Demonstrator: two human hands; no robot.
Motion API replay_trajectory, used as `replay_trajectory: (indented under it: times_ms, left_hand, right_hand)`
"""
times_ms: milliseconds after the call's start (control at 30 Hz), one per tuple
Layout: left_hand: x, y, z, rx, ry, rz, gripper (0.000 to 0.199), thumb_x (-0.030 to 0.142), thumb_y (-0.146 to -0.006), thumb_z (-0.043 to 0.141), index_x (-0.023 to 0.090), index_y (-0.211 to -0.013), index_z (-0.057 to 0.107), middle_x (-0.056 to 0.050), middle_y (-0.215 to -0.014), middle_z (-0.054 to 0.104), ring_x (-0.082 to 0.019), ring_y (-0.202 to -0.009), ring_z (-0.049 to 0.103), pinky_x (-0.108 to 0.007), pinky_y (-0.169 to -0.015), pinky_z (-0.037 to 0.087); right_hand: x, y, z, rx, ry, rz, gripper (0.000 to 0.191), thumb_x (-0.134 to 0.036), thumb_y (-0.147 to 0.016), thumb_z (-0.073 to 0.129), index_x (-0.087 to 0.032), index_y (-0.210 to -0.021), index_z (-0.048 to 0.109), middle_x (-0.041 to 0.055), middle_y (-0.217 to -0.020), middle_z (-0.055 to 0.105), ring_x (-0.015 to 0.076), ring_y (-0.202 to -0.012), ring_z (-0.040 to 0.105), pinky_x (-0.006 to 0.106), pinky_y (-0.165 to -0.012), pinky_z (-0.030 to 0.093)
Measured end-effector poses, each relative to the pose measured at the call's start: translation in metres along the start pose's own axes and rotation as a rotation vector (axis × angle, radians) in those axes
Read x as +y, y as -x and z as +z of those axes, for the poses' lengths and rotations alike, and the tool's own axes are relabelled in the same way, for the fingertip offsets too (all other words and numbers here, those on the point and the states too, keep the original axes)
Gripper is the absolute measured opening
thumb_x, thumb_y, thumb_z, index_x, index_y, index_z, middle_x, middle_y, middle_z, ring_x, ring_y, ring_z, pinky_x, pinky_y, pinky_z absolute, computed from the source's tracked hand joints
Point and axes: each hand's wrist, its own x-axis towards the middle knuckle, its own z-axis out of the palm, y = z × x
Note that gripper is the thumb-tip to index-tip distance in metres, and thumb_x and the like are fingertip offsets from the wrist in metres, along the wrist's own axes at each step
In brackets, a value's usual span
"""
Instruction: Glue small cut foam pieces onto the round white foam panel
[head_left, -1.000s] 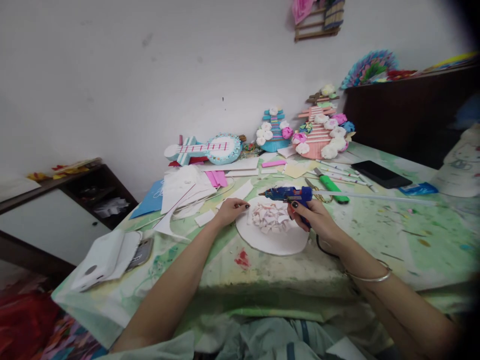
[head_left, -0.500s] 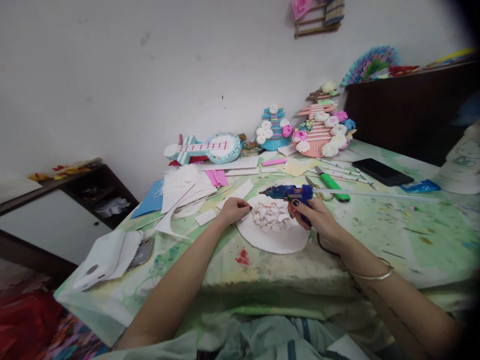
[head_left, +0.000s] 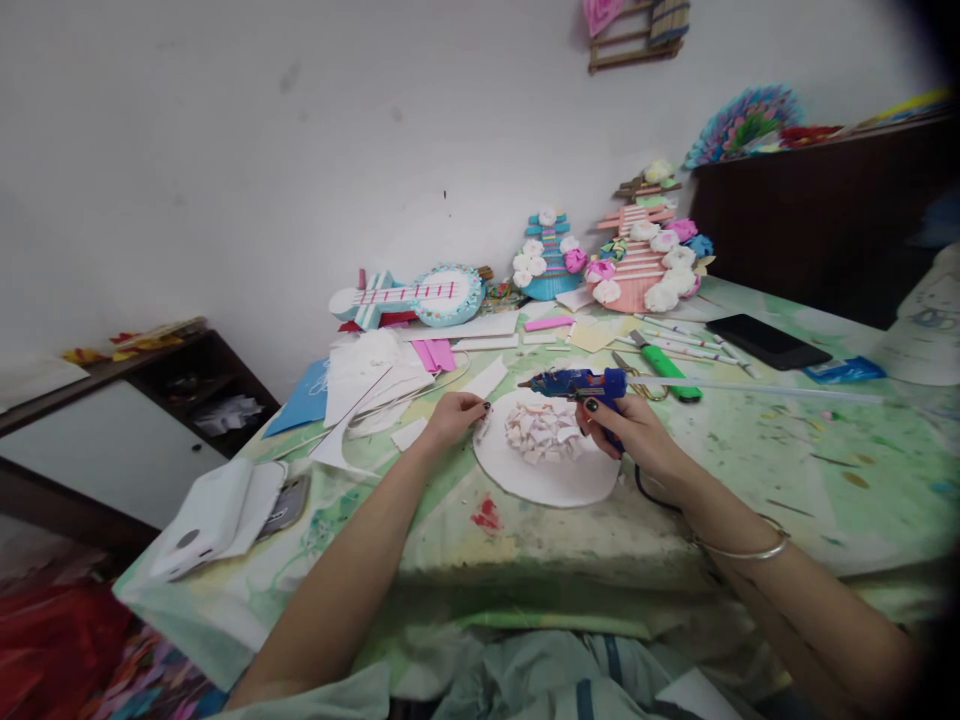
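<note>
My right hand [head_left: 634,435] is wrapped round the handle of a blue hot glue gun [head_left: 574,383], its nozzle pointing left and a long clear glue stick [head_left: 765,390] out of its back. Below the gun lies a white round board [head_left: 551,487]. Small folded white paper pieces [head_left: 544,432] are heaped on its middle. At the board's left edge my left hand [head_left: 456,418] is closed in a pinch, thumb and fingertips together. Whatever is between those fingertips is too small to make out.
Behind the board lie a green utility knife [head_left: 667,370], scissors [head_left: 645,383] and a black phone [head_left: 769,342]. Decorated instrument-shaped crafts [head_left: 420,297] stand along the wall. White paper sheets [head_left: 375,375] cover the table's left rear, and a white case [head_left: 206,525] sits near its left edge.
My left hand has shifted slightly left, its fingertips now at the board's left edge. My right hand and the glue gun have stayed almost still.
</note>
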Motion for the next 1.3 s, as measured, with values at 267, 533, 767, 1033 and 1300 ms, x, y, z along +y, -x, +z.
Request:
replay_trajectory:
  times_ms: [267, 533, 767, 1033, 1300]
  left_hand:
    - [0.001, -0.002, 0.004, -0.017, -0.043, -0.008, 0.025, 0.034, -0.067, 0.054, 0.012, -0.065, 0.065, 0.003, -0.050, 0.050, -0.009, -0.048, 0.038, -0.022, -0.048, 0.026]
    - [0.001, -0.003, 0.003, 0.002, -0.032, -0.010, 0.021, 0.031, -0.065, 0.056, 0.012, -0.065, 0.066, 0.001, -0.054, 0.055, -0.010, -0.051, 0.043, -0.023, -0.050, 0.031]
    - [0.003, -0.003, 0.002, 0.059, 0.015, -0.014, 0.022, 0.028, -0.059, 0.062, 0.012, -0.073, 0.068, -0.003, -0.064, 0.063, -0.011, -0.057, 0.050, -0.024, -0.057, 0.037]
    - [0.008, -0.001, 0.005, 0.042, 0.022, -0.022, 0.022, 0.032, -0.059, 0.064, 0.012, -0.067, 0.067, -0.001, -0.058, 0.060, -0.010, -0.053, 0.047, -0.024, -0.053, 0.034]
    - [0.012, 0.001, 0.005, 0.006, 0.058, -0.005, 0.024, 0.033, -0.064, 0.063, 0.011, -0.070, 0.068, -0.001, -0.057, 0.060, -0.009, -0.052, 0.046, -0.023, -0.052, 0.032]
  right_hand:
    - [0.002, -0.001, 0.000, 0.000, 0.004, -0.005, 0.032, -0.046, -0.085, 0.048, -0.018, -0.070, 0.052, -0.0063, -0.039, 0.041, 0.0071, -0.032, 0.034, 0.025, -0.037, 0.021]
    - [0.004, 0.000, -0.001, 0.003, -0.001, -0.004, 0.031, -0.045, -0.085, 0.049, -0.017, -0.071, 0.053, -0.0048, -0.046, 0.046, 0.0059, -0.033, 0.035, 0.025, -0.037, 0.021]
    - [0.006, -0.001, -0.002, 0.003, -0.002, 0.005, 0.032, -0.046, -0.084, 0.049, -0.018, -0.070, 0.053, -0.0050, -0.042, 0.045, 0.0065, -0.032, 0.035, 0.025, -0.037, 0.021]
    - [0.000, 0.000, 0.000, 0.035, 0.032, 0.008, 0.033, -0.047, -0.083, 0.049, -0.018, -0.069, 0.054, -0.0068, -0.034, 0.039, 0.0071, -0.032, 0.033, 0.024, -0.037, 0.022]
    - [0.004, -0.012, 0.006, 0.158, 0.072, 0.054, 0.020, -0.031, -0.066, 0.065, -0.017, -0.075, 0.054, -0.0065, -0.045, 0.048, 0.0081, -0.036, 0.043, 0.022, -0.038, 0.032]
